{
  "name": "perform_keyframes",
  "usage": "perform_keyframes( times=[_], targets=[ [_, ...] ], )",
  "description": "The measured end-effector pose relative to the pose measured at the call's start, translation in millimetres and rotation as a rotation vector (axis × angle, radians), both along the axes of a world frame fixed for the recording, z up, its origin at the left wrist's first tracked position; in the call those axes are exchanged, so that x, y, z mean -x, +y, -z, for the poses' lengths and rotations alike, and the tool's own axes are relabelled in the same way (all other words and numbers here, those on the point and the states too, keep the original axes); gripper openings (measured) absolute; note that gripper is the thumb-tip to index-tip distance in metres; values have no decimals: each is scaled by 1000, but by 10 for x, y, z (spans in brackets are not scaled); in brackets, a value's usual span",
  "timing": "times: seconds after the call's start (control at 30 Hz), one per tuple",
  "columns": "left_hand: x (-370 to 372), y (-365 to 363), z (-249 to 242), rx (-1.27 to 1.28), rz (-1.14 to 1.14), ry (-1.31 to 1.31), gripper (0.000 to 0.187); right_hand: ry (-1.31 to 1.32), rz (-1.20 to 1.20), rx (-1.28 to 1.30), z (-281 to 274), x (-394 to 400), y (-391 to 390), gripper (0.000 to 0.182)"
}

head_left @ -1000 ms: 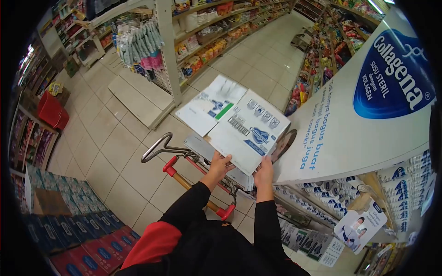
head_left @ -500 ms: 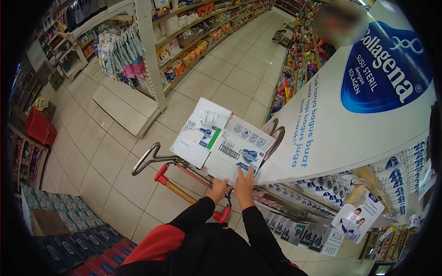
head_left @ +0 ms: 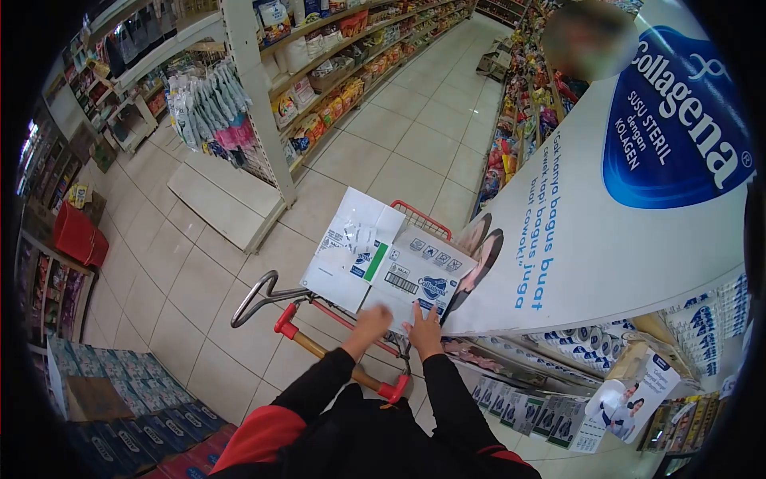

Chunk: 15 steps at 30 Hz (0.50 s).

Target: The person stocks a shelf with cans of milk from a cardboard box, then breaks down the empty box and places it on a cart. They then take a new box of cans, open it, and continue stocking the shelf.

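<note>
A white Collagena carton (head_left: 419, 275) rests at a slant on the red-rimmed shopping cart (head_left: 423, 217), its large white flap (head_left: 347, 247) folded out to the left. My right hand (head_left: 424, 329) lies against the carton's near side, fingers stretched upward over the printed face. My left hand (head_left: 372, 326) is closed in a fist by the carton's near left edge, slightly blurred; whatever its fingers hold is hidden. Below both hands runs the cart's handle (head_left: 339, 359), with red ends and a tan grip.
A large Collagena display panel (head_left: 574, 207) stands close on the right, with stacked milk packs (head_left: 527, 407) below it. Shelves (head_left: 319, 96) line the aisle ahead. A low white shelf base (head_left: 227, 199) is at left; boxes (head_left: 120, 399) are stacked near left. A person (head_left: 590, 40) stands behind the panel.
The carton sits lower and closer, and the cart's red far rim now shows behind it. My left hand has moved left, away from my right hand, which stays on the carton.
</note>
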<state>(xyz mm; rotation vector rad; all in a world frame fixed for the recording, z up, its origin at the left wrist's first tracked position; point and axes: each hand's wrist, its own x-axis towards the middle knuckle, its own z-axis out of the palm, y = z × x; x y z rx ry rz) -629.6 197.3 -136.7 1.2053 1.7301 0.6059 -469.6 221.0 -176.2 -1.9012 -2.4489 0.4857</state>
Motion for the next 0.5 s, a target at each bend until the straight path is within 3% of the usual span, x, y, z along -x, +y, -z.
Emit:
perform_keyframes(
  times=[0.07,0.13,0.17,0.23,0.33,0.5],
  targets=[
    [290,227,-162,-438,-163,243,45,-11,-13,-11,43,-28,-39,69],
    [443,537,-38,-576,-184,506,64,-6,-22,-18,74,-30,-31,70],
    [466,662,-114,-580,-183,502,64,-10,-19,-21,80,-32,-21,70],
    [474,839,-273,-356,40,680,79,-2,-10,9,77,-19,-28,70],
    [440,991,-102,-157,189,671,93,-34,-3,48,57,-11,-15,70],
    [430,1050,-48,-105,204,660,98,-145,-7,46,137,37,6,71]
  ],
)
